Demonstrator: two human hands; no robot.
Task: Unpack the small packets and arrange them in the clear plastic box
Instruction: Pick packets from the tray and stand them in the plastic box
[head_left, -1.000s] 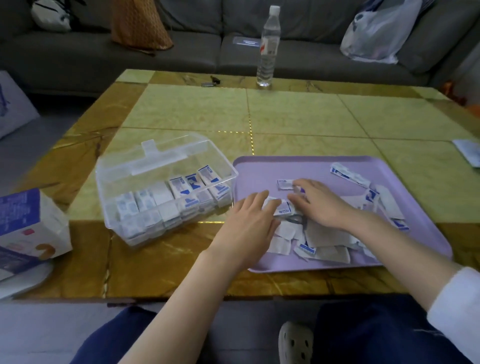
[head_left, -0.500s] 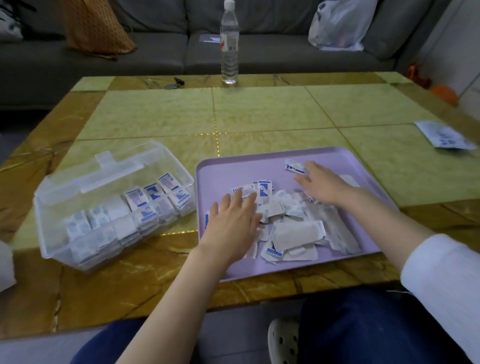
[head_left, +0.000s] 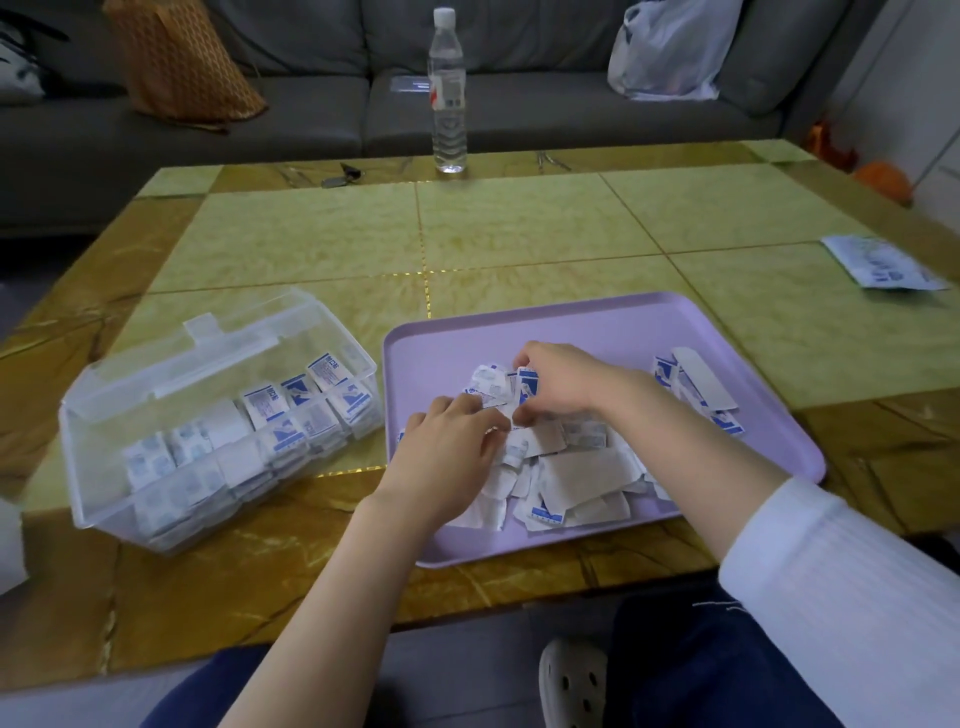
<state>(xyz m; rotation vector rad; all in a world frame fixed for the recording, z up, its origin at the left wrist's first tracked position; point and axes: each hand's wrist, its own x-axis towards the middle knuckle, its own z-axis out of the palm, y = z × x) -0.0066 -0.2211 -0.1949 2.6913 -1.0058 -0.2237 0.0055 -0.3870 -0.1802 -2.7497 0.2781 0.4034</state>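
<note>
A heap of small white-and-blue packets (head_left: 571, 478) lies on a lilac tray (head_left: 613, 322) in front of me. My right hand (head_left: 563, 382) is over the heap's far side, its fingers curled round a few upright packets (head_left: 525, 385). My left hand (head_left: 447, 449) is on the heap's left side, fingers bent down onto the packets and touching those that the right hand grips. Left of the tray stands the clear plastic box (head_left: 156, 384), lid open, with rows of packets (head_left: 270, 421) set on edge inside.
A water bottle (head_left: 447, 93) stands at the table's far edge, with a small dark object (head_left: 343, 175) to its left. A printed sheet (head_left: 883, 262) lies at the right edge. A grey sofa with a plastic bag (head_left: 670, 52) is behind the table.
My right hand has come back left from the tray's far right and curled round a few packets. My left hand has shifted right to meet it. The view has tilted slightly.
</note>
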